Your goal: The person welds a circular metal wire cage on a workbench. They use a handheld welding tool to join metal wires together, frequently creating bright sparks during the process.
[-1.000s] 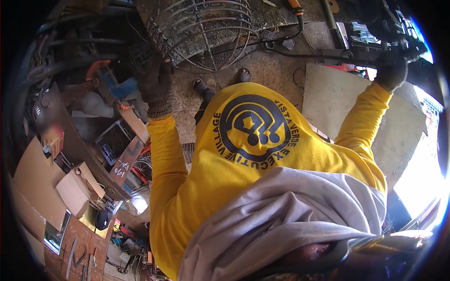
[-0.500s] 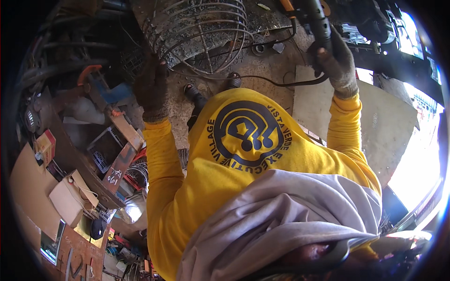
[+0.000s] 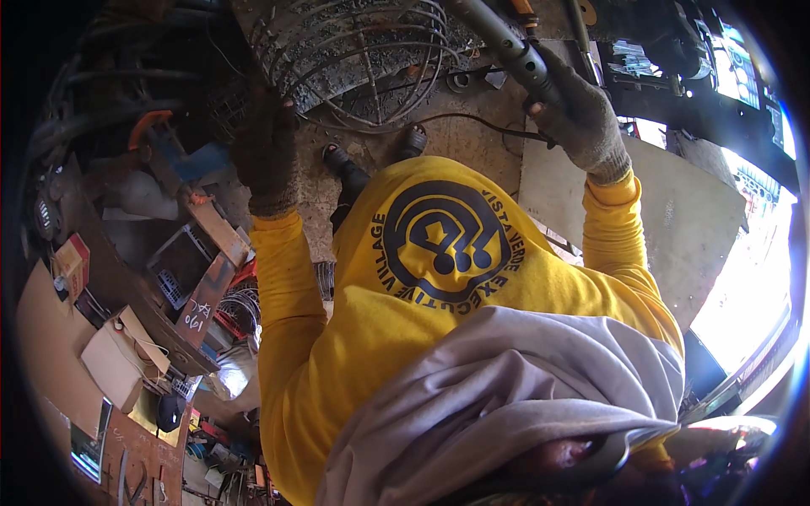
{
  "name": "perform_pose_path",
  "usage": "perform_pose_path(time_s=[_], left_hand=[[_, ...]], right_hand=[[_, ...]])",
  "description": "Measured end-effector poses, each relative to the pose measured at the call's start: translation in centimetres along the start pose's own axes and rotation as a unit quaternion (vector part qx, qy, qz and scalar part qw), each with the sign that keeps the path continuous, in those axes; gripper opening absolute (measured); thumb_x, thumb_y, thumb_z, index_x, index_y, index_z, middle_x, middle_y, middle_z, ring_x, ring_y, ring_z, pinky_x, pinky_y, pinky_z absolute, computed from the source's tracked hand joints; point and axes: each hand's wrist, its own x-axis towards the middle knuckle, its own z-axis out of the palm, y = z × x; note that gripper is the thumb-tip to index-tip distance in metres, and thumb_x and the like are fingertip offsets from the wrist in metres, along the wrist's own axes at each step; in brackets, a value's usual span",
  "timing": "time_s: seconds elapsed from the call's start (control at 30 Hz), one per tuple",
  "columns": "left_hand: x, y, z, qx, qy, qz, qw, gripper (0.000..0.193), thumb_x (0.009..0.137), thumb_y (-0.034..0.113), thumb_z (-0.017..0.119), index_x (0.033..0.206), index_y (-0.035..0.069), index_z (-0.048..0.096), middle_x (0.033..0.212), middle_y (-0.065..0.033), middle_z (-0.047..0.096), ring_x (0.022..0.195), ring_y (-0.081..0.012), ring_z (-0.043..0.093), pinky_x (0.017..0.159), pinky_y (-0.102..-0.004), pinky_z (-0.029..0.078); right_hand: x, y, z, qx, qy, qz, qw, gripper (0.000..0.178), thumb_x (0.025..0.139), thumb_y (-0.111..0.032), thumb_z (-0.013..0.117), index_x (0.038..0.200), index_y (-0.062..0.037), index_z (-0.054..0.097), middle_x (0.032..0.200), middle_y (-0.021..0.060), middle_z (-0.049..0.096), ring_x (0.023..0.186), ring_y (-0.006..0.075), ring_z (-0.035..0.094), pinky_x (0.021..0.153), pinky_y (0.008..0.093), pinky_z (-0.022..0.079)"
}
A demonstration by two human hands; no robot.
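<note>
My right hand (image 3: 582, 122), in a grey knit glove, is closed around the lower end of a grey tubular tool (image 3: 506, 52) with round holes along its side. The tool slants toward the upper left, and a dark cable (image 3: 485, 120) runs to the hand. My left hand (image 3: 263, 148), in a dark glove, is in shadow beside the left side of a round wire cage (image 3: 375, 93). One bare fingertip shows; the other fingers are too dark to read. Beneath the cage lies a worn metal plate (image 3: 333, 63).
A pale flat sheet (image 3: 666, 223) lies on the right. An orange handle (image 3: 525, 18) and a metal bar (image 3: 582, 34) are near the top. On the left stand a brown metal bench (image 3: 135, 278), a blue block (image 3: 207, 164), cardboard (image 3: 63, 346) and coiled wire (image 3: 240, 308). My sandalled feet are near the cage.
The tubular tool has tilted and its upper part swung left. My right hand has moved slightly left and down with it. My left hand has shifted a little left.
</note>
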Motion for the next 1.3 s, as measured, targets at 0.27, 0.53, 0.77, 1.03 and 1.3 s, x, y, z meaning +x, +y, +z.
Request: perform_pose_path(time_s=[0.27, 0.53, 0.77, 1.03, 1.3], left_hand=[[0.4, 0.4, 0.2, -0.036, 0.012, 0.013, 0.999, 0.028, 0.090, 0.018, 0.074, 0.115, 0.005, 0.074, 0.104, -0.0110, 0.075, 0.090, -0.0207, 0.073, 0.081, -0.0317, 0.056], [0.4, 0.3, 0.5, -0.051, 0.032, 0.026, 0.998, 0.027, 0.090, 0.014, 0.074, 0.114, 0.002, 0.074, 0.107, -0.0123, 0.075, 0.093, -0.0211, 0.072, 0.085, -0.0307, 0.055], [0.2, 0.3, 0.5, -0.078, 0.013, -0.010, 0.997, 0.026, 0.090, 0.011, 0.073, 0.114, 0.000, 0.073, 0.107, -0.0139, 0.075, 0.092, -0.0209, 0.072, 0.083, -0.0313, 0.056], [0.0, -1.1, 1.2, -0.058, 0.057, 0.057, 0.995, 0.029, 0.087, 0.018, 0.077, 0.114, 0.007, 0.075, 0.117, -0.0121, 0.073, 0.091, -0.0217, 0.075, 0.077, -0.0313, 0.058], [0.1, 0.0, 0.7, 0.046, 0.031, 0.064, 0.996, 0.021, 0.088, 0.012, 0.075, 0.107, 0.003, 0.075, 0.105, -0.0109, 0.076, 0.091, -0.0209, 0.073, 0.082, -0.0310, 0.058]], right_hand=[[0.8, -0.2, 0.9, -0.070, -0.011, 0.005, 0.997, 0.067, 0.088, -0.016, 0.075, 0.148, -0.0069, 0.048, 0.103, 0.0123, 0.072, 0.091, 0.0135, 0.067, 0.083, 0.0300, 0.053], [1.1, 0.3, 1.6, -0.118, -0.011, -0.073, 0.990, 0.064, 0.088, -0.008, 0.071, 0.147, -0.0056, 0.047, 0.094, 0.0095, 0.071, 0.085, 0.0140, 0.069, 0.079, 0.0307, 0.055], [1.1, 0.6, 1.8, -0.144, -0.007, -0.091, 0.985, 0.066, 0.088, -0.009, 0.072, 0.148, -0.0048, 0.046, 0.096, 0.0106, 0.071, 0.085, 0.0141, 0.069, 0.079, 0.0306, 0.055], [1.2, 0.2, 2.0, -0.140, -0.020, -0.066, 0.988, 0.066, 0.087, -0.008, 0.071, 0.149, -0.0059, 0.046, 0.097, 0.0111, 0.071, 0.086, 0.0142, 0.069, 0.080, 0.0304, 0.055], [1.2, 0.4, 2.0, -0.133, -0.025, -0.053, 0.989, 0.067, 0.087, -0.006, 0.071, 0.149, -0.0065, 0.045, 0.099, 0.0111, 0.071, 0.086, 0.0138, 0.068, 0.080, 0.0299, 0.054]])
